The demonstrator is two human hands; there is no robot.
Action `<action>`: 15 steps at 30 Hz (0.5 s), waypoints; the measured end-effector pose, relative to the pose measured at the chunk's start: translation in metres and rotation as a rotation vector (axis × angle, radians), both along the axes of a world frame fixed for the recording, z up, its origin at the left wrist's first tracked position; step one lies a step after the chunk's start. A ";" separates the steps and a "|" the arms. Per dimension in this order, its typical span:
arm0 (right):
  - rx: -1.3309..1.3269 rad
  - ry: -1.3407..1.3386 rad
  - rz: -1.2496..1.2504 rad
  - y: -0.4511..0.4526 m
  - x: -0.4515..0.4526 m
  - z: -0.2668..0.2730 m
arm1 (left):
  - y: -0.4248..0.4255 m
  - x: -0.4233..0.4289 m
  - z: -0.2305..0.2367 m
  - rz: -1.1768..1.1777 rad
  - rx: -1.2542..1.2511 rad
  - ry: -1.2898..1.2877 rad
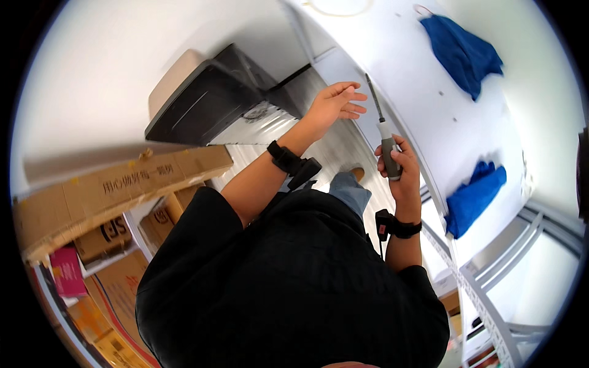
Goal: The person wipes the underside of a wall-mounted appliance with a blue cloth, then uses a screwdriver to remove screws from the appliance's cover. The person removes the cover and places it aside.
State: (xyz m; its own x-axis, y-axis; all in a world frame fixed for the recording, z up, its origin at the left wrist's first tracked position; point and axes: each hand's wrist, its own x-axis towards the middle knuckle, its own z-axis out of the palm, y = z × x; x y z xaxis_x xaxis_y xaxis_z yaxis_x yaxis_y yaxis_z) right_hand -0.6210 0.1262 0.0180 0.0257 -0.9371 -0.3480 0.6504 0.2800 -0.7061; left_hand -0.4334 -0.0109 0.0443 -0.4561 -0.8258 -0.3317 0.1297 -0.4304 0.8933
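Observation:
My right hand [401, 161] is closed around the grey and white handle of a screwdriver [390, 156], whose long dark shaft points up and away from me. To the left of the shaft, my left hand [338, 103] is held out with its fingers apart and nothing in it. Beyond the right hand lies a white tabletop [441, 119]. One blue cloth [462, 53] rests on its far part, and another blue cloth [476, 198] is near its edge on the right. Both wrists wear black straps with small devices.
A black and beige cabinet-like object [207, 101] stands ahead on the left by the wall. Several cardboard boxes [119, 184] are stacked at the left. At lower right is a white metal frame [487, 299]. Grey wood-look floor [317, 156] shows between cabinet and table.

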 end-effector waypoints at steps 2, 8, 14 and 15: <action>-0.001 0.012 0.109 -0.014 0.038 0.007 | 0.004 0.051 -0.002 0.091 0.024 0.070; -0.019 0.109 0.449 -0.037 0.177 0.016 | 0.022 0.201 -0.004 0.395 0.018 0.180; -0.099 0.125 0.623 -0.037 0.335 0.027 | 0.052 0.363 0.001 0.596 -0.041 0.238; -0.110 0.112 0.630 -0.035 0.359 0.033 | 0.057 0.386 0.002 0.606 -0.039 0.261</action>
State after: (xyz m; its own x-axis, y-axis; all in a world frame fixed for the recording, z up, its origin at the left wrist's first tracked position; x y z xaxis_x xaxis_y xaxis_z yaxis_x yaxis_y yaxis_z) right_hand -0.2623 0.0913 0.0508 0.5515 -0.7846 -0.2831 0.3056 0.5059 -0.8066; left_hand -0.0470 0.0459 0.0463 0.0320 -0.9708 -0.2379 0.5536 -0.1810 0.8129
